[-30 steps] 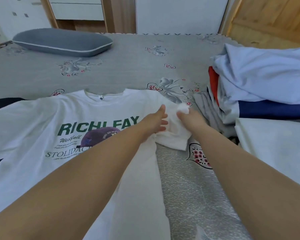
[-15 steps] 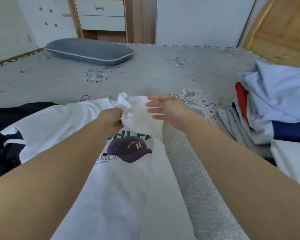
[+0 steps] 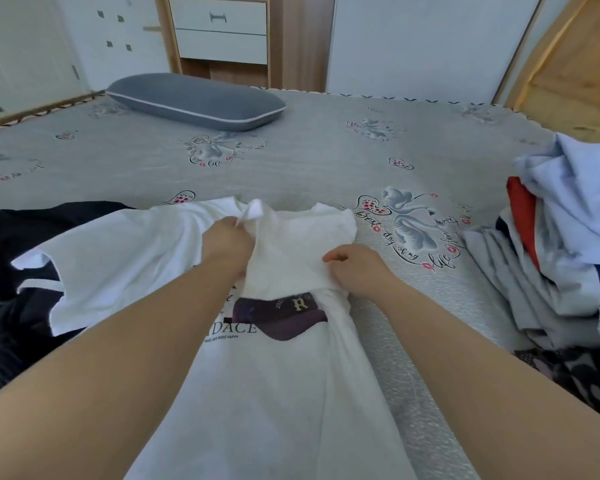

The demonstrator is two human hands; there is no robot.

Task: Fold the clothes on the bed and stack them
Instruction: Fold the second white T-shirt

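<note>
A white T-shirt (image 3: 274, 393) lies print-up on the near middle of the grey bed (image 3: 326, 161), its collar toward the far side. Its right side is folded in over the chest, covering most of the lettering and the top of the purple cap print.

The left hand (image 3: 226, 244) pinches a bunch of white cloth near the collar, a small tuft standing up above the knuckles — likely the sleeve end, held so it lands inside the fold rather than sticking out. The right hand (image 3: 355, 268) sits at the right edge of the folded panel, its fingers curled onto the cloth; it seems to pin the crease in place, though whether it grips or only presses I cannot tell.

The left sleeve is spread flat over a dark garment (image 3: 11, 271) at the left, so that side is not yet folded. A heap of unfolded clothes (image 3: 568, 237) — pale blue, red, navy, grey — waits at the right, well apart from the shirt. A grey pillow (image 3: 194, 100) rests at the far left. By my judgement the task is at an early stage.
</note>
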